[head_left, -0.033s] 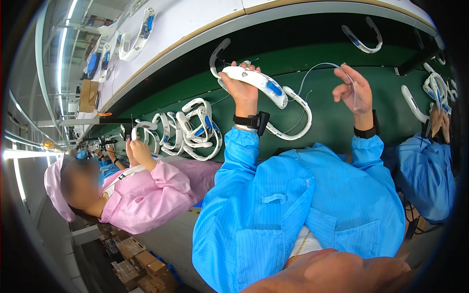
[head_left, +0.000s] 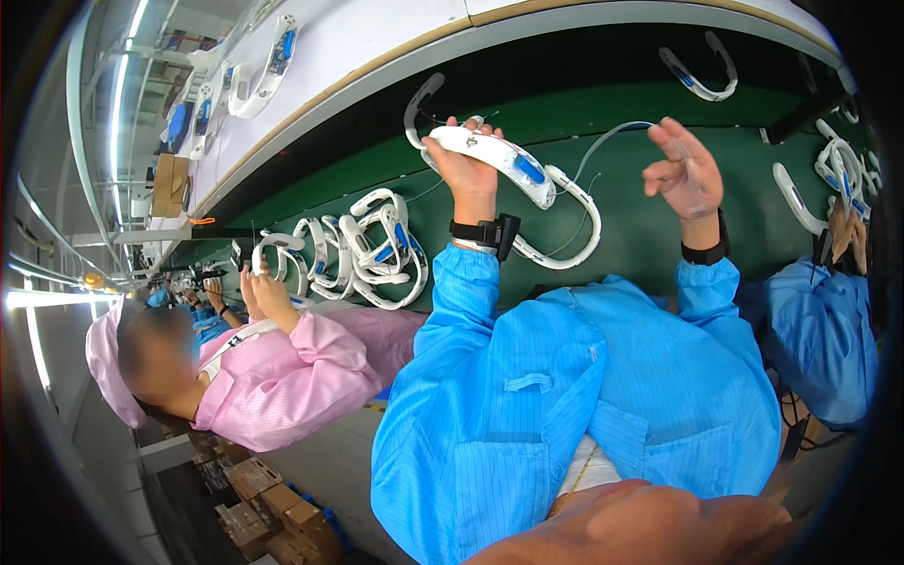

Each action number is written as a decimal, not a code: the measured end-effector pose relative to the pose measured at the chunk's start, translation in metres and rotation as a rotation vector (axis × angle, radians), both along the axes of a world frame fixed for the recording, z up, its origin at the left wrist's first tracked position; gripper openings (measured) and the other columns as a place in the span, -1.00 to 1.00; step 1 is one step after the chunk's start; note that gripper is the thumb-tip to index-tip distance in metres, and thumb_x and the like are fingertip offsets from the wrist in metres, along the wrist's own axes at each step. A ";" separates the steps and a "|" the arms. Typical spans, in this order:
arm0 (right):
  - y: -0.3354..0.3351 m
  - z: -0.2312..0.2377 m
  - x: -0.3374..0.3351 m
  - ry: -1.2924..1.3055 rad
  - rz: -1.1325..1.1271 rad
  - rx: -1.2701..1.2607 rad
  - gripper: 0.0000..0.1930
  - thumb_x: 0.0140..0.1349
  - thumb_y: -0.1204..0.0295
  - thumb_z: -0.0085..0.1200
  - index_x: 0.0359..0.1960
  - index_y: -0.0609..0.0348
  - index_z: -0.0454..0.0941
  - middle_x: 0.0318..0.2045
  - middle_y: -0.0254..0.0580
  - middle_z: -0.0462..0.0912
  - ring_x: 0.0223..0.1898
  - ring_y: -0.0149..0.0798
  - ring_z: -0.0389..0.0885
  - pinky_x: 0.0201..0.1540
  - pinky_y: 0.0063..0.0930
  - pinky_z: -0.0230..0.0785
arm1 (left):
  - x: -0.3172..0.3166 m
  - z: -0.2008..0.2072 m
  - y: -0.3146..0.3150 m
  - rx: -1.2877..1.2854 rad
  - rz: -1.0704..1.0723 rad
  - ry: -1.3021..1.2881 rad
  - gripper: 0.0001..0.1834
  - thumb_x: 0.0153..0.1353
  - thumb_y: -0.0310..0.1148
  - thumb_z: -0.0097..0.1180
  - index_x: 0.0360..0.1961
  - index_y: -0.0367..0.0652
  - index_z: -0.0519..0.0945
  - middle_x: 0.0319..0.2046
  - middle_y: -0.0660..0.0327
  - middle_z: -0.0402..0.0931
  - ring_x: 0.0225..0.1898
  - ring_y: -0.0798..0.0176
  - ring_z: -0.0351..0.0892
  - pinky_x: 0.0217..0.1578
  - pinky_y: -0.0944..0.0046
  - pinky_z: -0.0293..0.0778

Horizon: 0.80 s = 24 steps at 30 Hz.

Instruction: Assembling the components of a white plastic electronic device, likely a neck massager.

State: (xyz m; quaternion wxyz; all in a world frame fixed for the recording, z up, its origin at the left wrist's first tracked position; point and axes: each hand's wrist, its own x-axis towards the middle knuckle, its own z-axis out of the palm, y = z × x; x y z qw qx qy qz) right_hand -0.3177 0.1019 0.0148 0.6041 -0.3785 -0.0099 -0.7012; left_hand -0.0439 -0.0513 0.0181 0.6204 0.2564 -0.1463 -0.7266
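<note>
My left hand (head_left: 468,174) is raised and wrapped round a white curved neckband housing (head_left: 490,153). A blue cylindrical cell (head_left: 528,169) shows in its exposed end. The band's other curved arm (head_left: 590,221) hangs below, beside a thin loose wire. Further right, my right hand (head_left: 686,179) is up, some fingers curled and others stretched. A thin pale strand (head_left: 603,139) arcs from the housing to its fingertips, and something clear runs across the palm. How exactly the fingers grip the strand is hard to make out. Behind my left hand stands a grey curved arm (head_left: 411,118).
Several white neckbands (head_left: 381,250) lie heaped on the green bench (head_left: 621,231) at left. Another neckband (head_left: 702,89) lies at the far right. A white shelf (head_left: 377,28) runs along the back. A co-worker in pink (head_left: 292,377) sits left; a blue-sleeved co-worker (head_left: 819,330) works right.
My right hand has shifted slightly up and right, and the pale strand is drawn out a little straighter. My left hand and the neckband housing stay nearly still.
</note>
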 end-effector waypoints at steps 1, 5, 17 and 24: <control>0.001 0.002 -0.005 0.003 -0.002 0.001 -0.49 0.36 0.50 -0.25 0.32 0.42 0.02 0.24 0.25 0.25 -0.04 -0.05 0.61 -0.21 -0.35 0.54 | -0.002 0.000 0.000 0.012 -0.027 0.001 -0.39 0.30 0.31 -0.46 -0.09 -0.02 0.28 -0.41 0.17 0.35 -0.41 0.11 0.36 -0.26 -0.01 0.36; -0.005 0.005 -0.023 0.166 -0.429 0.025 -0.66 0.31 0.56 -0.16 0.09 0.46 0.38 -0.06 0.14 0.57 -0.39 -0.37 0.57 -0.40 -0.60 0.39 | 0.007 -0.011 -0.006 -0.020 -0.006 0.002 -0.35 0.31 0.29 -0.57 -0.15 -0.08 0.31 -0.38 0.17 0.33 -0.37 0.11 0.36 -0.28 -0.03 0.36; -0.032 0.010 0.110 1.392 -0.989 0.173 -0.83 0.18 0.35 0.08 -0.48 0.15 0.47 -0.72 -0.04 0.49 -0.66 0.02 0.52 -0.60 -0.14 0.33 | -0.036 0.000 0.024 -0.026 -0.198 -0.026 -0.29 0.24 0.39 -0.53 0.03 0.06 0.32 -0.39 0.21 0.40 -0.43 0.14 0.39 -0.35 0.00 0.38; -0.036 0.001 0.121 1.509 -0.941 0.142 -0.85 0.17 0.34 0.07 -0.42 0.16 0.50 -0.71 -0.05 0.52 -0.67 0.03 0.53 -0.60 -0.13 0.37 | -0.039 -0.003 0.033 -0.065 -0.285 -0.009 -0.30 0.27 0.35 -0.50 0.04 0.00 0.33 -0.36 0.21 0.40 -0.41 0.16 0.40 -0.36 0.02 0.40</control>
